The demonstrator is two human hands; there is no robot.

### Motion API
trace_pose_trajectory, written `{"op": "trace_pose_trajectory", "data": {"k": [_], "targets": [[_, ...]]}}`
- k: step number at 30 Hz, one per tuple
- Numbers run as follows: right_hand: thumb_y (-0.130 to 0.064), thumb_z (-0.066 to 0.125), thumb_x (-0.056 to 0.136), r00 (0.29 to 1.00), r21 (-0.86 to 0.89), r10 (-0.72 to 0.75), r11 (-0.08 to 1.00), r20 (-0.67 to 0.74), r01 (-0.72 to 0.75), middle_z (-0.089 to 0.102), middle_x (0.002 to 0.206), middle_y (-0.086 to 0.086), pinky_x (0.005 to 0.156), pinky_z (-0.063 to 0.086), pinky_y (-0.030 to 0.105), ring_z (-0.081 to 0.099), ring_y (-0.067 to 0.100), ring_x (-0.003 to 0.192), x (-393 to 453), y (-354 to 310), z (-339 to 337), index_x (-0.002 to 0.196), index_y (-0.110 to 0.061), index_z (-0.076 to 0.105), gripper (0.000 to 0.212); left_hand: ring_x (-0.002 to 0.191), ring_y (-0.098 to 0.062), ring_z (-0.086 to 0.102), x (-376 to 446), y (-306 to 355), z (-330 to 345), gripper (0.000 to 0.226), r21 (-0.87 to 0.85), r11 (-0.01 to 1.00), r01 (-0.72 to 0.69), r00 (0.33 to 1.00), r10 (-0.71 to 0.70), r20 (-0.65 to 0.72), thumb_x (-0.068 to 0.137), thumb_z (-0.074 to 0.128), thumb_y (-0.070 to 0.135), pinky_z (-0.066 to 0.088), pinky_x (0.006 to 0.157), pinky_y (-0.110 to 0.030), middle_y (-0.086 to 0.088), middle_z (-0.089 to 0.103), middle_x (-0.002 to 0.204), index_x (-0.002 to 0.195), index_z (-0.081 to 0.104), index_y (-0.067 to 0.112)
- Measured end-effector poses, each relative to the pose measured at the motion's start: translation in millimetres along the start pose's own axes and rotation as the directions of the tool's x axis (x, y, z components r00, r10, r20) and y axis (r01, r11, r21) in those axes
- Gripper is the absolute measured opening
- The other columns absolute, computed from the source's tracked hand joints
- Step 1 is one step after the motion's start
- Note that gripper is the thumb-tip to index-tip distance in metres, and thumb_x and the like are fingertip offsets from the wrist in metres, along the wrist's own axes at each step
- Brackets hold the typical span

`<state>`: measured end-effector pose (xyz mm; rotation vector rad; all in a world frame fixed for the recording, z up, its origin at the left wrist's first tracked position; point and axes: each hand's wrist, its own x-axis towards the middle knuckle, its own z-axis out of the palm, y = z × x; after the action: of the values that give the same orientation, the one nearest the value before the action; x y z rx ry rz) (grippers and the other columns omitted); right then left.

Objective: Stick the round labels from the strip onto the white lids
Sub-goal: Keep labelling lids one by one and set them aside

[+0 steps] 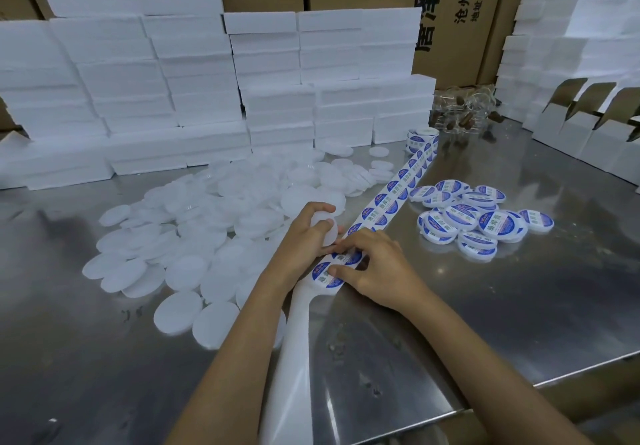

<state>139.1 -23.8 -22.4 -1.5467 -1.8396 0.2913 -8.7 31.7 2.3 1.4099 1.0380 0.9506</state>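
Right now the left hand curls its grip round one plain white round lid, held on edge just beside the long paper strip of blue-and-white round labels. The right hand rests on the strip, its thumb and fingertips pressing at two labels at the near end; whether they pinch a label free I cannot tell. From there bare white backing paper trails off the near edge of the tabletop, while the other way the strip runs back to one small roll. Left of the strip lies a loose heap of unlabelled white lids, too many to count, several dozen at least. Right of it sit about fifteen finished lids with blue labels in a cluster, with open shiny steel in front of them. White foam blocks are stacked along the far side, with brown cartons behind. Folded white boxes crowd the right edge.
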Motion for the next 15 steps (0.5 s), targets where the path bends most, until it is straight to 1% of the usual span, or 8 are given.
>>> {"op": "trace_pose_trajectory", "data": {"k": [2, 4, 5, 6, 9, 12, 13, 15], "targets": [[-0.041, 0.078, 0.081, 1.0, -0.008, 0.001, 1.0, 0.005, -0.001, 0.065, 0.104, -0.015, 0.087, 0.033, 0.022, 0.048, 0.004, 0.095, 0.1, 1.0, -0.1, 0.103, -0.027, 0.071, 0.027, 0.093, -0.023, 0.075, -0.3, 0.3, 0.7, 0.024, 0.017, 1.0, -0.005, 1.0, 0.005, 0.005, 0.104, 0.044, 0.014, 0.062, 0.085, -0.042, -0.015, 0.069, 0.112, 0.115, 0.06, 0.029], [-0.04, 0.078, 0.081, 1.0, -0.01, -0.001, 1.0, 0.004, 0.001, 0.063, 0.099, -0.017, 0.083, 0.03, 0.023, 0.045, 0.003, 0.091, 0.1, 0.6, 0.3, 0.096, -0.027, 0.07, 0.022, 0.086, -0.018, 0.075, 0.2, 0.2, 0.6, 0.023, 0.012, 1.0, -0.01, 1.0, 0.01, 0.001, 0.104, 0.045, 0.014, 0.062, 0.075, -0.033, -0.014, 0.071, 0.108, 0.113, 0.061, 0.029], [-0.039, 0.078, 0.081, 1.0, -0.014, -0.006, 1.0, -0.002, 0.006, 0.062, 0.097, -0.018, 0.082, 0.029, 0.023, 0.044, 0.002, 0.089, 0.1, 0.4, 0.7, 0.094, -0.027, 0.07, 0.019, 0.084, -0.016, 0.075, 0.4, 0.4, 0.4, 0.023, 0.019, 1.0, -0.008, 1.0, 0.008, -0.002, 0.104, 0.045, 0.015, 0.061, 0.072, -0.03, -0.012, 0.072, 0.106, 0.112, 0.061, 0.029], [-0.038, 0.078, 0.082, 1.0, -0.023, -0.012, 1.0, -0.012, 0.011, 0.06, 0.094, -0.018, 0.081, 0.028, 0.023, 0.044, 0.002, 0.088, 0.4, 0.2, 1.1, 0.092, -0.027, 0.07, 0.018, 0.084, -0.016, 0.076, 0.9, 0.0, 0.4, 0.023, 0.029, 1.0, -0.005, 1.0, 0.005, -0.006, 0.104, 0.046, 0.016, 0.062, 0.073, -0.031, -0.01, 0.073, 0.104, 0.112, 0.061, 0.03], [-0.035, 0.075, 0.084, 0.999, -0.072, -0.03, 0.997, -0.041, 0.027, 0.057, 0.089, -0.018, 0.079, 0.028, 0.027, 0.046, 0.005, 0.087, 0.1, 0.1, 0.7, 0.09, -0.024, 0.069, 0.014, 0.092, -0.025, 0.075, 2.4, -1.1, 0.4, 0.022, 0.043, 0.999, 0.012, 1.0, -0.011, -0.015, 0.103, 0.047, 0.017, 0.061, 0.089, -0.041, -0.006, 0.075, 0.098, 0.114, 0.062, 0.029], [-0.033, 0.074, 0.085, 0.994, -0.083, -0.081, 0.994, -0.069, 0.075, 0.062, 0.091, -0.017, 0.078, 0.029, 0.026, 0.049, 0.007, 0.088, -2.4, -1.8, -0.8, 0.095, -0.03, 0.07, 0.012, 0.093, -0.023, 0.074, 2.8, -0.4, 0.2, 0.022, 0.043, 0.999, 0.022, 1.0, -0.021, -0.019, 0.103, 0.047, 0.018, 0.06, 0.092, -0.043, 0.008, 0.075, 0.082, 0.113, 0.063, 0.029], [-0.032, 0.073, 0.085, 0.991, -0.09, -0.108, 0.991, -0.079, 0.101, 0.064, 0.094, -0.017, 0.078, 0.029, 0.023, 0.05, 0.008, 0.088, -3.3, -2.7, -1.1, 0.098, -0.031, 0.07, 0.013, 0.095, -0.023, 0.073, 2.4, 0.5, 0.4, 0.022, 0.044, 0.999, 0.024, 1.0, -0.023, -0.02, 0.103, 0.047, 0.018, 0.059, 0.093, -0.044, 0.009, 0.074, 0.081, 0.114, 0.063, 0.028], [-0.031, 0.072, 0.086, 0.984, -0.126, -0.159, 0.981, -0.08, 0.148, 0.065, 0.098, -0.015, 0.078, 0.031, 0.021, 0.05, 0.008, 0.088, -4.5, -4.9, -2.2, 0.102, -0.032, 0.072, 0.016, 0.104, -0.026, 0.07, 1.8, 1.7, 0.8, 0.021, 0.037, 0.999, 0.026, 0.999, -0.025, -0.024, 0.103, 0.048, 0.018, 0.057, 0.097, -0.047, 0.005, 0.071, 0.089, 0.115, 0.064, 0.025]]}}
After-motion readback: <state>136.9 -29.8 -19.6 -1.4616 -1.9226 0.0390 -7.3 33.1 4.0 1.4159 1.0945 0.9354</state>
